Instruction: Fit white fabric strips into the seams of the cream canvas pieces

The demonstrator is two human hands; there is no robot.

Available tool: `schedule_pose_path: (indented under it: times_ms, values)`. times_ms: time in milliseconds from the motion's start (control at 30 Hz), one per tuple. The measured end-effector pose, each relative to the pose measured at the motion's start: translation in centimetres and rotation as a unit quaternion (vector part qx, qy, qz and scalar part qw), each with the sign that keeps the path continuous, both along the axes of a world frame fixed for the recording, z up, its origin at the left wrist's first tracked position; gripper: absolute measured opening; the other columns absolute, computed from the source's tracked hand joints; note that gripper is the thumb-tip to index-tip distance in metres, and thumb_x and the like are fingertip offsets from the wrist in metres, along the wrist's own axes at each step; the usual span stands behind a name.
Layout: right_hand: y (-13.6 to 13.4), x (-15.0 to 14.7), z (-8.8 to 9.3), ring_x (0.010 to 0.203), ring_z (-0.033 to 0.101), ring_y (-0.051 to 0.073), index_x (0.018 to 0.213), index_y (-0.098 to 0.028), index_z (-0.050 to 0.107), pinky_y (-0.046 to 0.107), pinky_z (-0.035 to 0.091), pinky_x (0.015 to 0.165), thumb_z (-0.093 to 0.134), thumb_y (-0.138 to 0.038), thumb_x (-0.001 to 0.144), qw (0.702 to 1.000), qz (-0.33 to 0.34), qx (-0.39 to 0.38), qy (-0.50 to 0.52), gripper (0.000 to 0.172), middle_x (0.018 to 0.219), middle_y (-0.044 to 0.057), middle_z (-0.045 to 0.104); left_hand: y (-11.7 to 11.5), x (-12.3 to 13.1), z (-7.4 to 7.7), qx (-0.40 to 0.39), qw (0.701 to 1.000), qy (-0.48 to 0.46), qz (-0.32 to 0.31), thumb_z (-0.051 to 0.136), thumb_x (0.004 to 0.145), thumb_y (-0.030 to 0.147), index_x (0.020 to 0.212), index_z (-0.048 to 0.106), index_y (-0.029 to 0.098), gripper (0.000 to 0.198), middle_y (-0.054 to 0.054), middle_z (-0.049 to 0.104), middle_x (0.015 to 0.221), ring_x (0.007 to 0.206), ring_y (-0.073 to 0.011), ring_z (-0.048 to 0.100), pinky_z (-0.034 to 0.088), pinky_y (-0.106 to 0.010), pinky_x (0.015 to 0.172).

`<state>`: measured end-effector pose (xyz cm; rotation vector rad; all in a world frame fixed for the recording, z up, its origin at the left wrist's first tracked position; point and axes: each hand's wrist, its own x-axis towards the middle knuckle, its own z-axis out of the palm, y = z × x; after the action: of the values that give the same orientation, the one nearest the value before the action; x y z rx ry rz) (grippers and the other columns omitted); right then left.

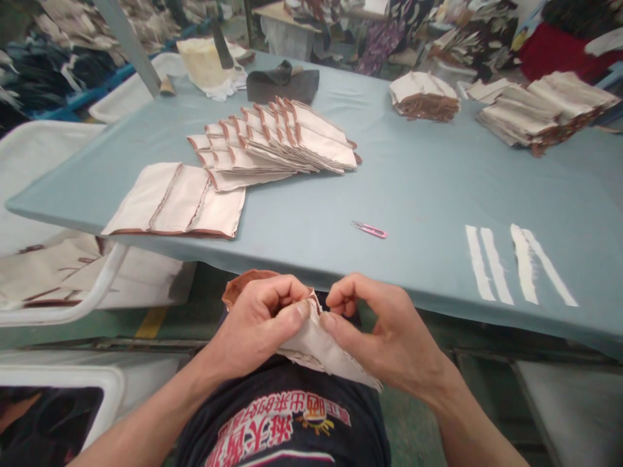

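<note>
Between my two hands, just off the table's front edge, is a cream and brown fabric piece (324,344). My left hand (272,318) pinches its upper edge, with a brown fold showing behind the knuckles. On the same edge, a little to the right, my right hand (379,324) has its thumb and curled fingers closed at the cloth. Part of the piece hangs down over my dark shirt. Beyond my hands, pink-handled thread snips (370,229) lie on the blue-covered table (311,227).
A flat cream panel stack (178,201) and a fanned pile of brown-edged panels (277,143) lie on the left. White strips (496,266) lie on the right, with fabric bundles (423,97) farther back. White bins (53,285) stand at the left.
</note>
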<state>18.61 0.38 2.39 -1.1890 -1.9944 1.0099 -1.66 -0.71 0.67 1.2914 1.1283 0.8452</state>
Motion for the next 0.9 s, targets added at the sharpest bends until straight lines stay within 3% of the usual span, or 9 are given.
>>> schedule_pose_path:
  times_ms: [200, 400, 567, 633, 733, 900]
  values:
    - [0.1, -0.4, -1.1, 0.057, 0.051, 0.009, 0.076, -0.019, 0.062, 0.021, 0.039, 0.053, 0.062, -0.023, 0.090, 0.989, 0.041, -0.126, 0.059, 0.015, 0.065, -0.004, 0.060, -0.1, -0.2, -0.2, 0.021, 0.999, 0.010, -0.023, 0.059, 0.088, 0.035, 0.071, 0.064, 0.014, 0.027, -0.002, 0.059, 0.069, 0.063, -0.0129, 0.050, 0.040, -0.021, 0.055]
    - [0.0, -0.6, -1.3, 0.055, 0.044, 0.008, 0.073, -0.018, 0.058, 0.021, 0.032, 0.051, 0.055, -0.017, 0.087, 0.994, 0.023, -0.095, 0.039, 0.013, 0.062, -0.005, 0.054, 0.0, 0.2, -0.5, 0.002, 1.000, -0.012, -0.026, 0.060, 0.088, 0.034, 0.069, 0.058, 0.016, 0.026, 0.003, 0.050, 0.065, 0.056, -0.0090, 0.040, 0.032, -0.021, 0.052]
    - [0.2, -0.4, -1.4, 0.055, 0.045, 0.009, 0.073, -0.019, 0.057, 0.021, 0.035, 0.050, 0.055, -0.026, 0.088, 0.967, 0.046, -0.233, 0.094, 0.016, 0.062, -0.003, 0.055, 0.2, 0.0, -1.2, -0.016, 0.998, -0.011, -0.051, 0.058, 0.087, 0.040, 0.069, 0.058, 0.016, 0.030, 0.001, 0.053, 0.070, 0.061, -0.0117, 0.045, 0.035, -0.023, 0.055]
    - [0.3, -0.4, -1.5, 0.055, 0.044, 0.009, 0.074, -0.019, 0.056, 0.021, 0.035, 0.050, 0.055, -0.026, 0.087, 0.962, 0.043, -0.249, 0.098, 0.016, 0.062, -0.003, 0.055, 0.3, -0.1, -1.3, -0.001, 0.998, 0.001, -0.066, 0.057, 0.087, 0.038, 0.071, 0.060, 0.015, 0.028, 0.000, 0.054, 0.070, 0.062, -0.0126, 0.047, 0.036, -0.024, 0.057]
    - [0.0, -0.5, -1.7, 0.054, 0.043, 0.009, 0.072, -0.019, 0.056, 0.020, 0.033, 0.049, 0.055, -0.021, 0.085, 0.978, 0.028, -0.194, 0.076, 0.013, 0.062, -0.004, 0.054, 0.4, -0.2, -1.2, 0.046, 0.995, 0.020, -0.082, 0.058, 0.085, 0.034, 0.073, 0.061, 0.015, 0.023, 0.001, 0.053, 0.067, 0.060, -0.0118, 0.045, 0.036, -0.024, 0.057]
    - [-0.5, -0.9, -1.7, 0.053, 0.045, 0.008, 0.072, -0.020, 0.054, 0.020, 0.033, 0.050, 0.053, -0.015, 0.086, 0.998, 0.022, -0.047, 0.037, 0.015, 0.061, -0.005, 0.055, 0.5, 0.0, -0.3, 0.128, 0.985, 0.098, -0.059, 0.058, 0.079, 0.018, 0.064, 0.054, 0.017, 0.016, 0.003, 0.053, 0.063, 0.061, -0.0111, 0.046, 0.036, -0.023, 0.058]
